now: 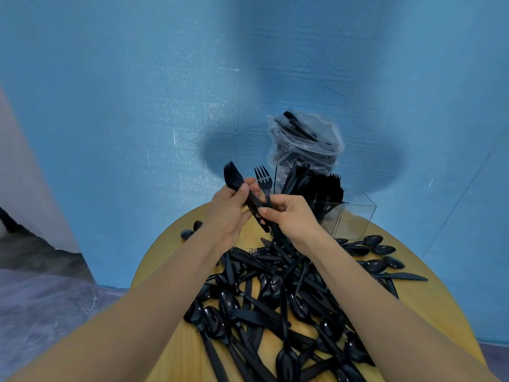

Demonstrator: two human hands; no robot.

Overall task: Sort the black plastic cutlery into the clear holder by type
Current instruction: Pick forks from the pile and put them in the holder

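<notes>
Two hands are up over the round yellow worktop, both working the same small bunch of black forks. Left hand grips the bunch by the handles, thumb pressed across the front — tines of one fork fan out at top left. Right hand pinches the handle of a second fork, thumb & fingers curled on it; its tines point up, just right of the first. The two forks touch where the handles cross.

Clear holder stands at the far edge of the worktop, just beyond the right hand. One compartment is packed w/ upright black cutlery, the right-hand compartment looks see-through. Behind it, a clear plastic bag holds more black pieces.

Loose pile of spoons, knives & forks covers the worktop under both forearms — a few spoons lie apart at right.
</notes>
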